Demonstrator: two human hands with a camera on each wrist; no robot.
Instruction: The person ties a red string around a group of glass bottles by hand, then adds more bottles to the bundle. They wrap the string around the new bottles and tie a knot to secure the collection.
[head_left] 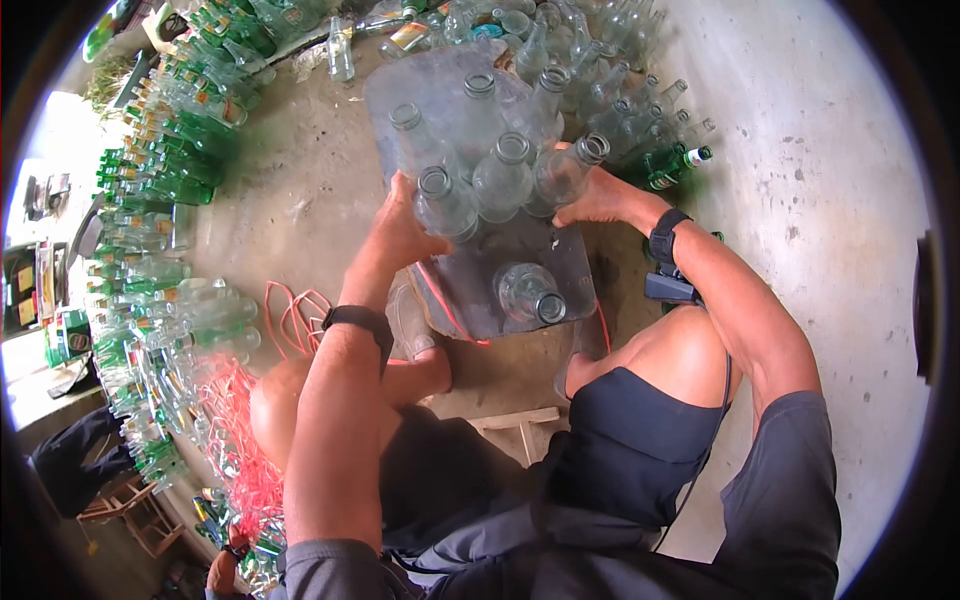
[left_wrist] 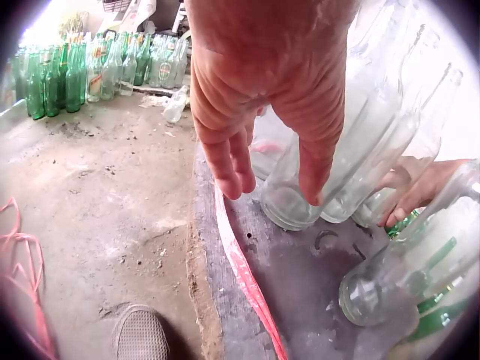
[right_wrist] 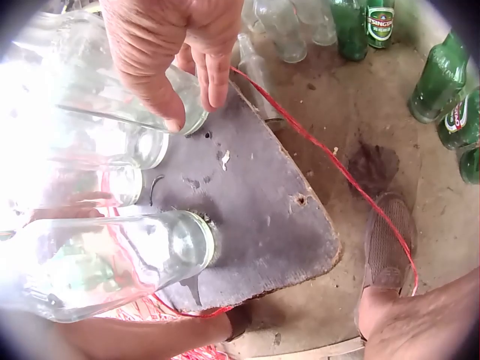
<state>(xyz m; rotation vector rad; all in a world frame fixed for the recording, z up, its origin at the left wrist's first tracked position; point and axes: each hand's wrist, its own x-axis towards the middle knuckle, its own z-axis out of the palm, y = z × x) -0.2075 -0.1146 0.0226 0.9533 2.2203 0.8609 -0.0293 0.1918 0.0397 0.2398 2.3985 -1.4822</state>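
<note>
Several clear glass bottles (head_left: 500,185) stand upright in a tight cluster on a dark board (head_left: 460,275). At the cluster's left side my left hand (head_left: 405,235) holds the front left bottle (left_wrist: 289,210), thumb in front and fingers along its outer side. My right hand (head_left: 610,195) grips the front right bottle (head_left: 558,185), its thumb (right_wrist: 171,112) low near the base. Another clear bottle (head_left: 525,290) stands apart on the board, closer to my knees. A flat red strap (left_wrist: 244,262) runs beneath the cluster and over the board's left edge.
Rows of green and clear bottles (head_left: 180,180) line the left side. More clear bottles (head_left: 600,90) crowd the far right by the pale wall (head_left: 800,200), with green bottles (right_wrist: 442,79) near my right foot. Loose red twine (head_left: 235,420) lies at left; my shoes (right_wrist: 388,240) flank the board.
</note>
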